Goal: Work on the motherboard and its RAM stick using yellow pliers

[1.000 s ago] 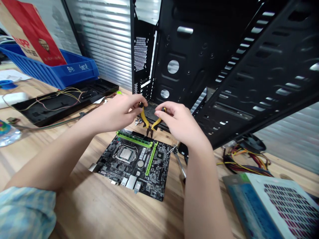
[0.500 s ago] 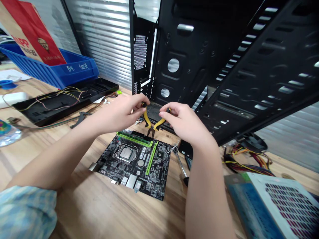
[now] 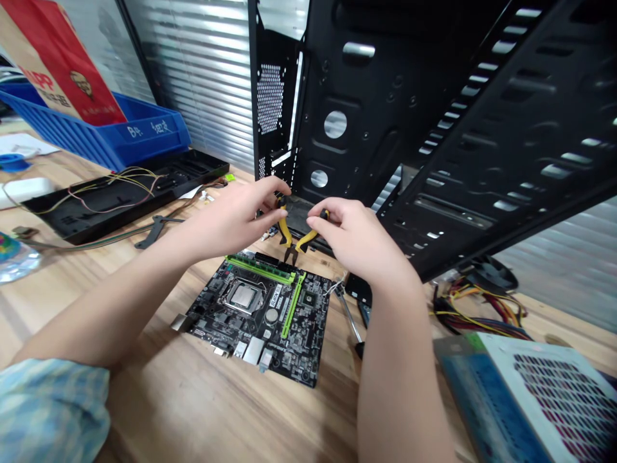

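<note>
A pair of pliers [image 3: 303, 242] with yellow and black handles is between my two hands, its dark jaws pointing toward me and slightly parted. My left hand [image 3: 243, 215] pinches the end of one handle; my right hand [image 3: 349, 233] pinches the other. The handles are spread apart. Just below the jaws, at its far edge, lies a black motherboard [image 3: 255, 321] flat on the table. It carries a processor [image 3: 242, 296] in its socket, lime-green slots [image 3: 292, 308] and a round coin battery [image 3: 272, 316].
A black computer case [image 3: 366, 128] stands open behind my hands. At right are a power supply [image 3: 520, 386], bundled cables [image 3: 482, 315] and a screwdriver [image 3: 351, 318]. On the left are a blue bin [image 3: 139, 138] holding a paper bag [image 3: 72, 64], and a black panel [image 3: 110, 199] with thin wires.
Almost nothing differs. Both hands keep their grip on the plier handles, and the pliers stay over the motherboard's far edge; the view has shifted very slightly.
</note>
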`<action>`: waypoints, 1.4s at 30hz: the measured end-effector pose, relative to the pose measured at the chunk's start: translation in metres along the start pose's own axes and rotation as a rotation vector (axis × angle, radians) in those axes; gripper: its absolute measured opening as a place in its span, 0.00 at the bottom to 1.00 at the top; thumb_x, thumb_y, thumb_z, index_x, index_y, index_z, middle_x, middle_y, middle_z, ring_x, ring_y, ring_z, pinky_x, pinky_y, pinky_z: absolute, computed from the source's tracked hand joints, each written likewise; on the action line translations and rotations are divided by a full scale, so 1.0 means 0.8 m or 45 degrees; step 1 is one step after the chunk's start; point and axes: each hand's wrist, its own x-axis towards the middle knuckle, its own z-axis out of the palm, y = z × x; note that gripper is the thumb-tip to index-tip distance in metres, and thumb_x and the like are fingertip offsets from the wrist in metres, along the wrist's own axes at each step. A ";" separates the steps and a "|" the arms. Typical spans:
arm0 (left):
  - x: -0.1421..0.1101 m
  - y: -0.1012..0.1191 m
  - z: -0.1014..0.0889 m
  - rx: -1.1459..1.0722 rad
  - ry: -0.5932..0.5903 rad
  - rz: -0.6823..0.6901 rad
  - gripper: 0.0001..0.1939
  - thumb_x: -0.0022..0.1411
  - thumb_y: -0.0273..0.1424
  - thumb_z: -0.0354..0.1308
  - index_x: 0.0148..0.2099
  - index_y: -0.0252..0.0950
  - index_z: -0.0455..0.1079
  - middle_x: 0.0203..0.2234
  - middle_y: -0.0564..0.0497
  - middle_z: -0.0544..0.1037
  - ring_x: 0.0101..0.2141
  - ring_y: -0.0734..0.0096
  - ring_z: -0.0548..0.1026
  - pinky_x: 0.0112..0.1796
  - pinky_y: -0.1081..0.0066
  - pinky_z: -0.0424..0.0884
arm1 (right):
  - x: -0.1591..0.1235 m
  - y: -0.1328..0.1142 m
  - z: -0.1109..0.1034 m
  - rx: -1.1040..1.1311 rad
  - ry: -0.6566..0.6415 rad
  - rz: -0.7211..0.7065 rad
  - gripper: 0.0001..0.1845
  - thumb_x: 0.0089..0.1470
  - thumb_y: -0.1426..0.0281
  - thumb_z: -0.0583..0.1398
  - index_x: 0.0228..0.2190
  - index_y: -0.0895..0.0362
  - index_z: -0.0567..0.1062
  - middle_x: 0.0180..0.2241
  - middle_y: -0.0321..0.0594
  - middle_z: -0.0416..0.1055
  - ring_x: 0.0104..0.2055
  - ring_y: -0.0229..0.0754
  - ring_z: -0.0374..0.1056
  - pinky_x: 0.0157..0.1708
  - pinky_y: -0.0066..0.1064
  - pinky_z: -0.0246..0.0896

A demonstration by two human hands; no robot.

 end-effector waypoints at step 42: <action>0.000 0.004 0.003 -0.124 0.073 0.085 0.15 0.64 0.39 0.52 0.46 0.36 0.72 0.34 0.49 0.79 0.35 0.67 0.76 0.39 0.69 0.69 | -0.003 -0.010 0.000 -0.064 0.071 -0.104 0.09 0.55 0.70 0.59 0.35 0.57 0.79 0.28 0.39 0.70 0.33 0.39 0.63 0.36 0.32 0.55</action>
